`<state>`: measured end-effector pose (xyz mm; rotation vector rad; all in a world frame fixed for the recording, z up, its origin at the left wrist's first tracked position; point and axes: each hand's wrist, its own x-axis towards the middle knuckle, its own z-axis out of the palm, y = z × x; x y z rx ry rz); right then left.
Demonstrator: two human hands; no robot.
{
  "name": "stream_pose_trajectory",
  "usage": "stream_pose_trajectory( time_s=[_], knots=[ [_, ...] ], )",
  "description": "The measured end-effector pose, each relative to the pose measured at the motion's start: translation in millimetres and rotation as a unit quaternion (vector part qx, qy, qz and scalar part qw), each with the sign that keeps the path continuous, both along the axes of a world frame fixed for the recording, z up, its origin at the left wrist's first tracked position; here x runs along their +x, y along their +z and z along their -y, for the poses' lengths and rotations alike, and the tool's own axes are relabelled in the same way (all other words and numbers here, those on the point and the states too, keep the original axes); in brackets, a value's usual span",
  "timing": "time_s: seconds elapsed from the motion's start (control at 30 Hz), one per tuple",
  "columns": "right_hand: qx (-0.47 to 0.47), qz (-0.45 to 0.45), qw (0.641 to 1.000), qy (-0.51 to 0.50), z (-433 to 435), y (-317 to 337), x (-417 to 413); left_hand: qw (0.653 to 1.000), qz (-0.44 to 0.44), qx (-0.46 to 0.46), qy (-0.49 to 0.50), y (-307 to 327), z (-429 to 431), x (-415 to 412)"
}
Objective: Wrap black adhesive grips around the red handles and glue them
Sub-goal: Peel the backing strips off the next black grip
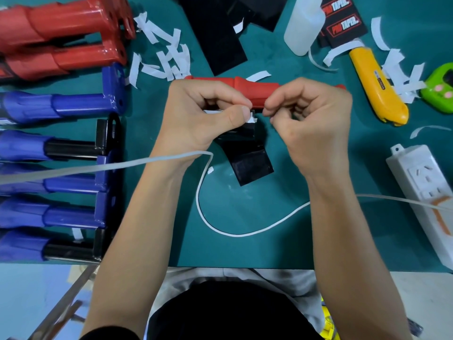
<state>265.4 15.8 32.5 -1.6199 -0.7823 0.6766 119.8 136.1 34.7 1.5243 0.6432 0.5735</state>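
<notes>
A red handle (255, 88) lies across the green mat just beyond my hands. A black adhesive grip (250, 158) hangs between my hands, its lower end resting on the mat. My left hand (201, 116) pinches the grip's top edge where a white backing strip (251, 118) shows at the thumb. My right hand (311, 119) has its fingers curled, the fingertips pinching at the same corner next to the white strip. More black grip sheets (220, 33) lie at the back of the mat. A white glue bottle (304, 23) lies at the back right.
Red handles (61, 30) and blue ones (56, 106), some with black wraps, line the left side. White backing scraps (166, 60) litter the back. A yellow utility knife (377, 87), a green device (441, 89) and a white power strip (426, 200) sit right. A white cable (220, 227) loops near me.
</notes>
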Motion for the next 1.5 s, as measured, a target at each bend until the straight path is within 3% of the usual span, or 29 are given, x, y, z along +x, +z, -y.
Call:
stream_pose_trajectory(
  time_s=[0.3,0.57,0.87,1.33,1.5],
  knots=[
    [0.03,-0.006,0.999,-0.036,1,6,-2,1.0,-0.02,0.001,0.009,-1,0,1],
    [-0.006,0.021,0.998,-0.054,1,11,-6,0.997,-0.045,0.045,0.039,-4,1,2],
    [-0.038,-0.103,0.989,0.103,0,10,1,0.998,-0.041,0.051,0.009,-2,1,0],
    [-0.032,-0.118,0.985,0.122,1,12,0,0.999,-0.02,0.026,-0.012,0,1,-1],
    [-0.032,-0.125,0.986,0.106,1,12,-2,0.997,-0.027,0.063,0.026,0,4,0]
  ],
)
